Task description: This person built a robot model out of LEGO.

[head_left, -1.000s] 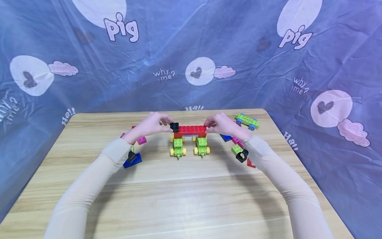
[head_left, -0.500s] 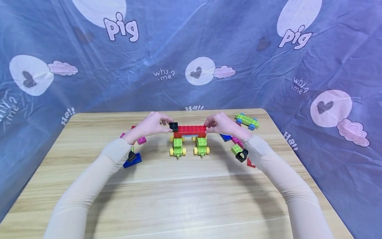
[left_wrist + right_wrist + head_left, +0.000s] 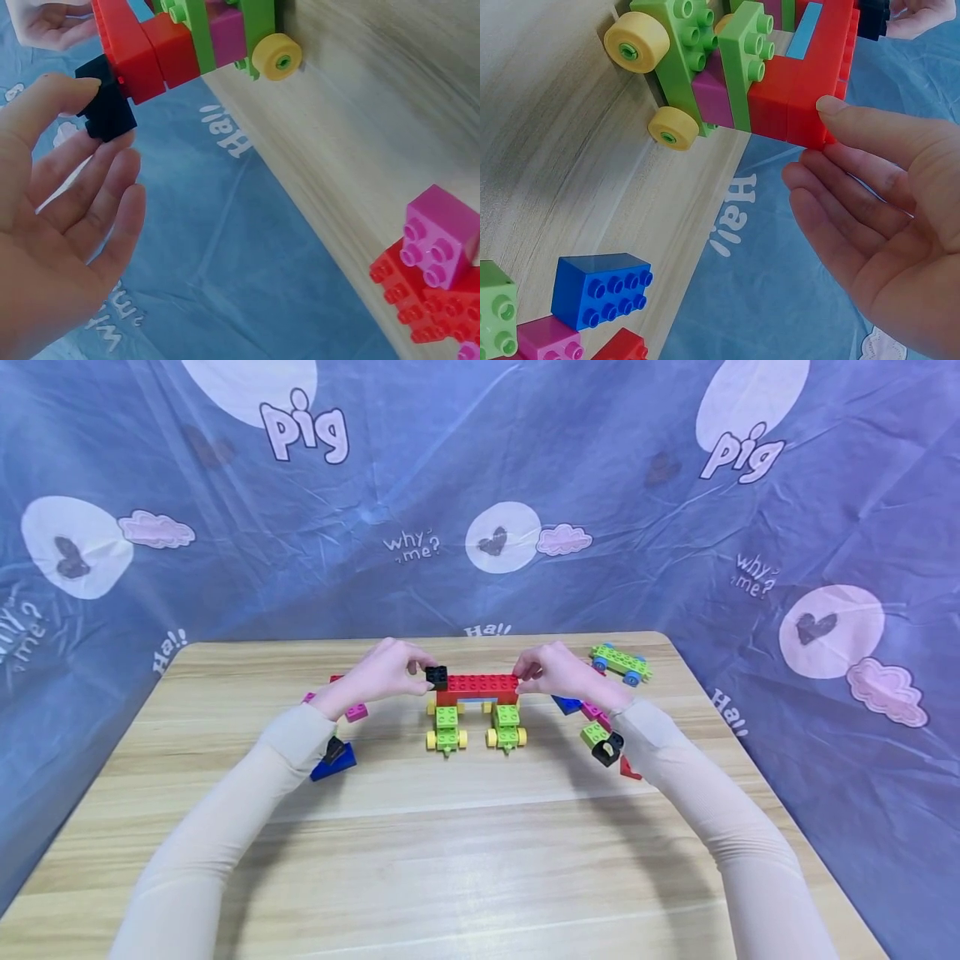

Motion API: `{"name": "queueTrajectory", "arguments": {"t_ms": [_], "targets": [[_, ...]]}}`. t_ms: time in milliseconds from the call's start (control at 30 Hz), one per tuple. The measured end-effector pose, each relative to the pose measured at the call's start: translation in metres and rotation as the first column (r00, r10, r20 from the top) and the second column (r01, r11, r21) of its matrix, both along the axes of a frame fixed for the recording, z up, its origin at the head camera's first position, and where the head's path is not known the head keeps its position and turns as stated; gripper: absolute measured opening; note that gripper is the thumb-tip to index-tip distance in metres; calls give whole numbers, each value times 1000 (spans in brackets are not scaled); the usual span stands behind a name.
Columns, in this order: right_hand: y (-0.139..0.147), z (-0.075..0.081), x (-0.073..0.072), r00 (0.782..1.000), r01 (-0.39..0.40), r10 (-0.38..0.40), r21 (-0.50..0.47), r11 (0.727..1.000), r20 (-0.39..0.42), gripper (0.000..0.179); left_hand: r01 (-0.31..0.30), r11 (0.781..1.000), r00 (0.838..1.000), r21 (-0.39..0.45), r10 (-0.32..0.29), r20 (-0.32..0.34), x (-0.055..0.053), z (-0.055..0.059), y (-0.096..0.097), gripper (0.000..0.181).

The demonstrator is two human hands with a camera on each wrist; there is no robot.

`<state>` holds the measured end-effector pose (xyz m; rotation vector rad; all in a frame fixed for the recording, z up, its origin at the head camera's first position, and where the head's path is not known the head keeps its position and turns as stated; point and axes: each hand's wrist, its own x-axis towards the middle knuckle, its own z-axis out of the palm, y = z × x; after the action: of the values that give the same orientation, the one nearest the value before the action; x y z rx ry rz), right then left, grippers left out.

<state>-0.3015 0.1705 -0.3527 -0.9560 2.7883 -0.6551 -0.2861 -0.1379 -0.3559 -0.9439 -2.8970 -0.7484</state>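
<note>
Thumb and fingers of my left hand [image 3: 390, 670] pinch a black brick [image 3: 109, 100] at the left end of a long red brick [image 3: 482, 685]. In the left wrist view it sits right against the red brick's end and top edge. The right end of the long red brick is pinched by my right hand [image 3: 553, 672], thumb on one side and fingertips on the other. This red brick spans two green wheeled bases [image 3: 447, 742] with yellow wheels. Red, purple and green bricks are stacked between, and a light blue piece [image 3: 804, 31] shows underneath.
Left of the model lie a blue brick [image 3: 334, 762], a magenta brick [image 3: 442, 225] and red bricks [image 3: 405, 289]. On the right are another blue brick [image 3: 600, 289], a green brick [image 3: 595, 735], a black piece [image 3: 607, 752] and a green base with blue wheels [image 3: 621, 663].
The black brick in my left hand has shifted very slightly left, and its studs show a little less. My right hand keeps its place on the red brick.
</note>
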Motion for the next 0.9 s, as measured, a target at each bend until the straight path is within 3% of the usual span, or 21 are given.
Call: {"name": "queueTrajectory", "arguments": {"t_ms": [300, 900], "targets": [[0, 0, 0, 1000, 1, -1, -2, 1000, -1, 18, 49, 996, 997, -69, -52, -51, -2, 7, 4, 38], [0, -1, 0, 1000, 9, -9, 1, 1000, 3, 18, 51, 999, 998, 2, -51, 42, -5, 0, 2, 40]]}}
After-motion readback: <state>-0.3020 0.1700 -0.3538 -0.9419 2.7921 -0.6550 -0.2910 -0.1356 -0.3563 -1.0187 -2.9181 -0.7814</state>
